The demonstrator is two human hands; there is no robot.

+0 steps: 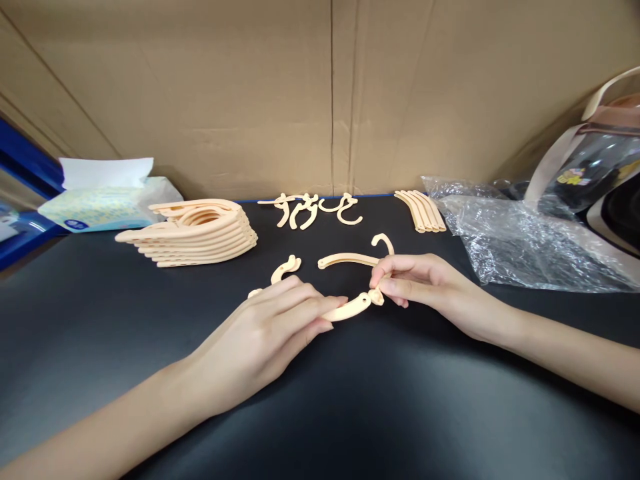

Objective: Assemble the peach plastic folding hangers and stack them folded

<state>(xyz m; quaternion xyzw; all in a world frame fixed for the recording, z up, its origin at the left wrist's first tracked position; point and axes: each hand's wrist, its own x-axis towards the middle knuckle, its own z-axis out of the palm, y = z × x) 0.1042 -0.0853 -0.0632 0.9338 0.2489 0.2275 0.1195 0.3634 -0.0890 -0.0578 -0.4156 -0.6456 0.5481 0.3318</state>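
Note:
My left hand (270, 327) is closed on a cream plastic hanger arm (350, 309), whose holed end points right. Between finger and thumb, my right hand (425, 283) pinches a hanger hook (384, 241), its curved tip sticking up above the fingers. The hook's round base (377, 297) meets the end of the arm; whether they are joined I cannot tell. Just behind, another hanger arm (347, 259) lies on the black table (350, 413), its right end hidden by my right hand. A loose hook (285, 268) lies beyond my left hand, partly covered by it.
Folded hangers (200, 240) are stacked at the left, before a tissue pack (105, 203). Several loose hooks (305, 208) lie at the back, with a row of hanger arms (421, 211) to their right. Clear plastic bags (515, 240) and a transparent bottle (600, 160) occupy the right.

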